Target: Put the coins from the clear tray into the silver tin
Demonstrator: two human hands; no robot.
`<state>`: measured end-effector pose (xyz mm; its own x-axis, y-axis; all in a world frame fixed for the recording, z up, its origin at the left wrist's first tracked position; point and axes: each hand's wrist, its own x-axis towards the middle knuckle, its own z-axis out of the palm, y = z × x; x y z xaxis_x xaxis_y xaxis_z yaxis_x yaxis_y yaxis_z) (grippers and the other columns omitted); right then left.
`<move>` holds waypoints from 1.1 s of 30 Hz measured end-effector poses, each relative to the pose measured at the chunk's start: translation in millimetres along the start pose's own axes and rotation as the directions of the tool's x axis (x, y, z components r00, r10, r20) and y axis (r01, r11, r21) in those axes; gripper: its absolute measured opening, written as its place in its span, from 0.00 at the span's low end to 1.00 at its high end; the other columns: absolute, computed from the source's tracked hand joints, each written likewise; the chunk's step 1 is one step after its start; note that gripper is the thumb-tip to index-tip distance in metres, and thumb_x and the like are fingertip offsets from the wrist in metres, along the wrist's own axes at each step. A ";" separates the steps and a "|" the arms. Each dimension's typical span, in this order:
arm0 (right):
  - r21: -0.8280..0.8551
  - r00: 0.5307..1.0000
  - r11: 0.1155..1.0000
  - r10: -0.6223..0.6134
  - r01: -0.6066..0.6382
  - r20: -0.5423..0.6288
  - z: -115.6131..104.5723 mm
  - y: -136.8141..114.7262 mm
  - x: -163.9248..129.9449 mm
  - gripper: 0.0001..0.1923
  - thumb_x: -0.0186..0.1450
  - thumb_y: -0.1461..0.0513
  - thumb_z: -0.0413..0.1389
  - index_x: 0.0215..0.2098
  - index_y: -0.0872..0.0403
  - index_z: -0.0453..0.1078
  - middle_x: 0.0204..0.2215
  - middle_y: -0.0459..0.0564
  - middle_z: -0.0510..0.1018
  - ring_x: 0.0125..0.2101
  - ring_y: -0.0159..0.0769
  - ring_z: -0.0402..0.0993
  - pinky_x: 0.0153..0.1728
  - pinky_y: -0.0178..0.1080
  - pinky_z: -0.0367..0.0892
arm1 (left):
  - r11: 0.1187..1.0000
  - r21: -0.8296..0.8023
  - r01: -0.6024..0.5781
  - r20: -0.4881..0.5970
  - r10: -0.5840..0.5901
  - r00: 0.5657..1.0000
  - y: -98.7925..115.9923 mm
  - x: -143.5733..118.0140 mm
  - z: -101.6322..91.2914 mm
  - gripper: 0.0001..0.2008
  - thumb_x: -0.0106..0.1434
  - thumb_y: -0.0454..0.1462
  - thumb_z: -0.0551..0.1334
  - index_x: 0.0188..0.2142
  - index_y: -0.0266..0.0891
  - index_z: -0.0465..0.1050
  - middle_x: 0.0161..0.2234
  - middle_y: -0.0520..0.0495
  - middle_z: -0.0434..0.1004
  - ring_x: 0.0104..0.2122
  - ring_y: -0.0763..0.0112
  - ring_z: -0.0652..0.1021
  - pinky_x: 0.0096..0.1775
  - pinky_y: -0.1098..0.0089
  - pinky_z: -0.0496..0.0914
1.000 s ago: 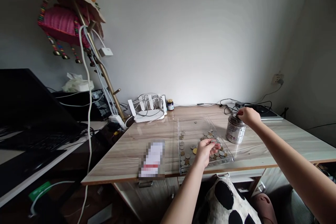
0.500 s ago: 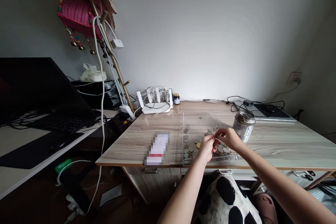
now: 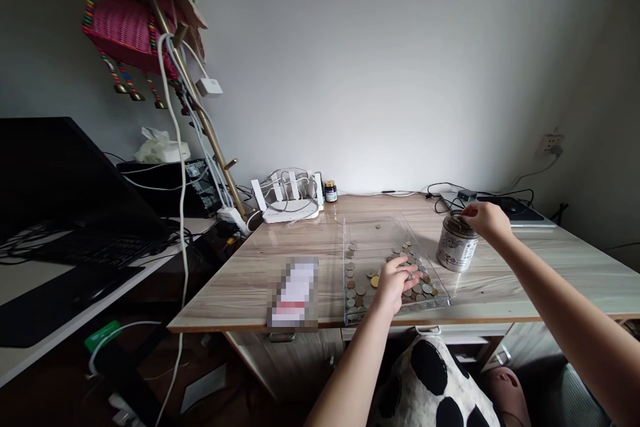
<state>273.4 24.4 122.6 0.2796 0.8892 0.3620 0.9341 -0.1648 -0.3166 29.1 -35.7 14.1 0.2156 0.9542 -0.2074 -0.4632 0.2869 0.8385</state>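
Note:
My left hand is over the right part of a clear plastic tray, its fingers loosely bent, with a small silvery coin showing at them. Many silver and gold-coloured coins lie spread in the tray. To the right stands a printed metal tin, upright on the desk. My right hand is at the top of that tin, thumb and fingers pinched together against the lid. Whatever lies in that pinch is too small to make out.
A blurred white paper lies left of the tray. At the back are a white router and a small dark jar. Cables and a black mouse sit at the back right. A dark monitor stands on the left desk.
My hands, together over the tray before, have come apart. The right hand has moved to the tin's lid; the left has stayed over the coins with its fingers loosened. The view has shifted slightly.

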 end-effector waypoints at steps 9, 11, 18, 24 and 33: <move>0.080 0.901 0.900 -0.420 0.429 -0.109 6.3 -53.3 -66.7 0.13 0.59 0.57 0.47 0.36 0.50 0.71 0.36 0.49 0.74 0.37 0.36 0.67 0.33 0.35 0.62 | 0.995 -0.063 -0.080 0.001 0.080 0.997 3.8 -2.8 0.7 0.22 0.48 0.26 0.62 0.45 0.34 0.63 0.31 0.40 0.76 0.30 0.66 0.77 0.33 0.70 0.70; 0.199 0.830 0.822 -0.554 0.533 0.068 20.3 -67.3 -91.8 0.12 0.58 0.56 0.49 0.35 0.49 0.72 0.34 0.48 0.74 0.34 0.34 0.68 0.32 0.34 0.63 | 0.990 -0.107 -0.088 -0.006 0.087 0.996 3.9 -1.8 0.4 0.23 0.48 0.26 0.62 0.45 0.34 0.63 0.30 0.42 0.76 0.29 0.69 0.77 0.33 0.71 0.70; 0.312 0.796 0.795 -0.584 0.520 0.161 48.6 -84.0 -121.9 0.07 0.55 0.61 0.52 0.30 0.49 0.72 0.29 0.45 0.74 0.32 0.32 0.68 0.30 0.32 0.61 | 0.981 -0.196 0.009 0.020 -0.005 1.000 2.3 4.5 -3.9 0.11 0.52 0.29 0.59 0.37 0.33 0.68 0.28 0.45 0.75 0.24 0.74 0.75 0.27 0.73 0.70; 0.327 0.901 0.868 -0.423 0.373 0.095 17.0 -62.2 -73.4 0.10 0.56 0.57 0.51 0.30 0.50 0.72 0.27 0.46 0.76 0.28 0.31 0.69 0.27 0.31 0.61 | 0.966 -0.236 0.102 0.032 -0.097 0.995 4.2 3.7 -3.4 0.08 0.55 0.35 0.56 0.34 0.31 0.67 0.29 0.39 0.75 0.29 0.67 0.77 0.33 0.70 0.70; -0.108 0.999 0.994 0.028 -0.026 0.022 -3.4 -15.2 1.0 0.10 0.50 0.57 0.53 0.27 0.49 0.74 0.27 0.50 0.75 0.28 0.37 0.70 0.23 0.35 0.59 | 0.978 -0.199 0.065 -0.035 -0.073 0.997 4.8 3.6 -2.0 0.15 0.60 0.41 0.50 0.42 0.33 0.64 0.36 0.36 0.74 0.35 0.66 0.76 0.41 0.66 0.67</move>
<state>260.2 26.3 130.7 0.3007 0.8936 0.3334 0.9452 -0.2325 -0.2294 26.0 -30.7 16.4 0.2185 0.9329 -0.2861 -0.6100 0.3595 0.7062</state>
